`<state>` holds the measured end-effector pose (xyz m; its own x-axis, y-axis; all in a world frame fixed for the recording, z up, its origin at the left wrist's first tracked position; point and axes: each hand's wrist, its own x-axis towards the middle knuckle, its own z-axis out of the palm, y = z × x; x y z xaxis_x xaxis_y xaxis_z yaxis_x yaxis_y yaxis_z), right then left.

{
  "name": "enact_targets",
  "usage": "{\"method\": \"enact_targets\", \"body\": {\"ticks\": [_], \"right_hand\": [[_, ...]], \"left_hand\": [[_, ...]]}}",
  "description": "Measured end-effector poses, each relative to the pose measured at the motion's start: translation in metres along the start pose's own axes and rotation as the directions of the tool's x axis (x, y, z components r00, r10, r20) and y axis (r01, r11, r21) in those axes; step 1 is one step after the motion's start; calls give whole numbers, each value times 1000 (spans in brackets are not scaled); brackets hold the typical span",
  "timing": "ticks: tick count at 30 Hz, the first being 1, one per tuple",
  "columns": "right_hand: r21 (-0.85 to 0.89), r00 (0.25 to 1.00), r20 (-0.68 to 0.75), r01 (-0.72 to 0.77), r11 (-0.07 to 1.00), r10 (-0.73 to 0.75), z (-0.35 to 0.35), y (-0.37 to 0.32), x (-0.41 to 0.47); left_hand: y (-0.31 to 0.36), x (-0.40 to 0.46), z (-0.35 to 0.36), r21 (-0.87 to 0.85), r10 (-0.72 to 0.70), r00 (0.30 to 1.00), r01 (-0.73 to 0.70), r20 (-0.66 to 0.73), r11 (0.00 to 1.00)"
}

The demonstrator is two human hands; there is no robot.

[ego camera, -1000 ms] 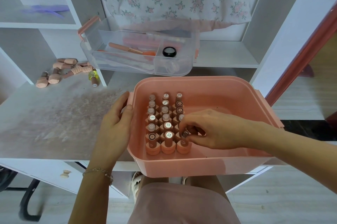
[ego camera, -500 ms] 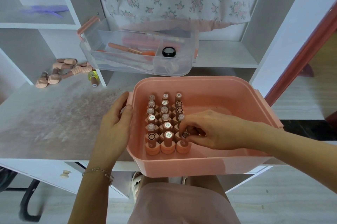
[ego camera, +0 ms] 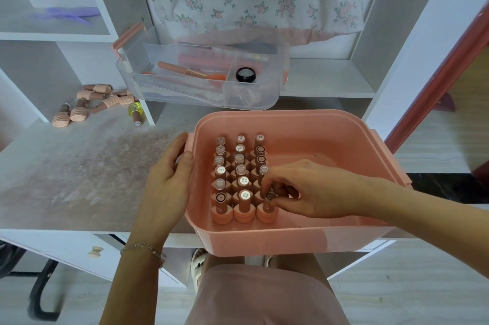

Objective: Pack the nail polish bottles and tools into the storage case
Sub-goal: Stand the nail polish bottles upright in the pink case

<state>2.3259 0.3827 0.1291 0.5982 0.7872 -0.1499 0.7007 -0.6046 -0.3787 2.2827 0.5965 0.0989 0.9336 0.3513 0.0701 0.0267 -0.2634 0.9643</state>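
Currently my right hand (ego camera: 304, 189) pinches cap of nail polish bottle (ego camera: 267, 208), lower centre of frame, front row of pink storage case (ego camera: 344, 144). Left hand (ego camera: 169, 181) rests flat on case wall. Bottle small, rigid, probably glass (top-heavy, tips easily); best held by cap.

Left hand (ego camera: 169, 181): palm inward, fingers relaxed and straight, thumb upward, bracelet at wrist. Right hand (ego camera: 304, 189): palm down, forearm entering from right, fingers curled in pinch.

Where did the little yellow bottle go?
The yellow bottle lies on the table's far left, beside the loose pink bottles, left of the clear tray.
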Motion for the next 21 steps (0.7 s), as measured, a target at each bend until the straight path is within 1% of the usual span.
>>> {"method": "enact_targets", "body": {"ticks": [15,21], "right_hand": [[-7,1000,-24,6,1000,-6,2,4,0],[-30,1000,-7,4,1000,-4,4,3,1]], "left_hand": [[-1,0,0,9,-2,1000,2,-7,1000],[-1,0,0,6,6,1000,-6,-5,1000]]}}
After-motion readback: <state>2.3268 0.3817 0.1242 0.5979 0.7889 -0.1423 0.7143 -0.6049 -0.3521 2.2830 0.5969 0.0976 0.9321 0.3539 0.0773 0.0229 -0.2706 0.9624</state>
